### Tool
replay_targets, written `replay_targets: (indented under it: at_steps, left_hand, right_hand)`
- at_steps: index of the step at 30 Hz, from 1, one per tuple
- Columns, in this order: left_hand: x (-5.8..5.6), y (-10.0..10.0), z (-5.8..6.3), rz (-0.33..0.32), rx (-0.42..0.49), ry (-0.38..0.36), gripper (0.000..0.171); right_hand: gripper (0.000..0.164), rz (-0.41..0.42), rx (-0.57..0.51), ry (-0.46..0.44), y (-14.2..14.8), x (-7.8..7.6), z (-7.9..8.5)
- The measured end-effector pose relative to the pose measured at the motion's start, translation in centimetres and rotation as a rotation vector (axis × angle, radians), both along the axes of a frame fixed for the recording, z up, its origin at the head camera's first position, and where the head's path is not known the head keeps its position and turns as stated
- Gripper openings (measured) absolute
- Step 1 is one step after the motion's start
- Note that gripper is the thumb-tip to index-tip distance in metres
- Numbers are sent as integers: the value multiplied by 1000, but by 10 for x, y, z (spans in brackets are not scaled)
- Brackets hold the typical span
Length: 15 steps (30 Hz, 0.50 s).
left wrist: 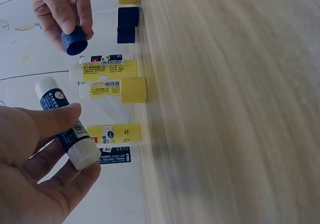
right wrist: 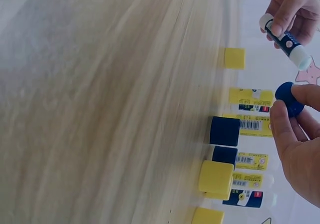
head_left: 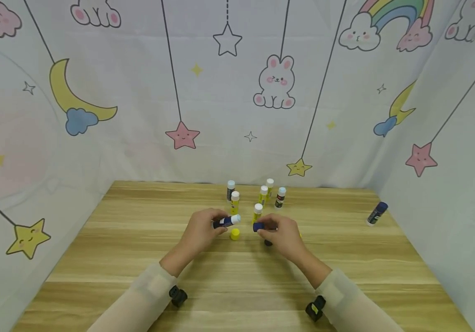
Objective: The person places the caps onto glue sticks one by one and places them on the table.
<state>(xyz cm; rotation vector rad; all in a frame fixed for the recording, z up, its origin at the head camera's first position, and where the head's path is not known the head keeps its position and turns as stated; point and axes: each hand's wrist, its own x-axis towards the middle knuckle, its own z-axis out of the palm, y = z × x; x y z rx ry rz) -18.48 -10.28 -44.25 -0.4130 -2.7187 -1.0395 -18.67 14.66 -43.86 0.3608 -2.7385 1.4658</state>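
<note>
Head view: a blue glue stick (head_left: 227, 222), uncapped and tilted, is gripped by the left hand (head_left: 201, 229), its pale end directed toward the right. A blue cap (head_left: 258, 227) is pinched between the thumb and fingers of the right hand (head_left: 286, 237); stick and cap are held apart, above the surface (head_left: 237, 281). Between the two hands, a yellow cap (head_left: 235, 234) is set on the surface, and a dark cap (head_left: 268, 242) is partly hidden by the right hand. Behind them, yellow sticks (head_left: 235, 203) and dark sticks (head_left: 280, 198) are stood upright, with pale ends uppermost. At far right, well apart from the group, a capped stick (head_left: 377, 213) is seen, tilted in this view. Further caps, blue (right wrist: 224, 131) and yellow (right wrist: 216, 179), are shown in the right wrist view. The surface is backed by a printed curtain (head_left: 138, 157).
</note>
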Motion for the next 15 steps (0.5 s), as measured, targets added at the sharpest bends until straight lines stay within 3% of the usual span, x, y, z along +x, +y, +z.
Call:
replay_targets:
  at_steps: [15]
  left_hand:
    - [5,1,3,5,-142,169,31]
  right_hand:
    - [23,-32,-116,-41,-5,2,-2]
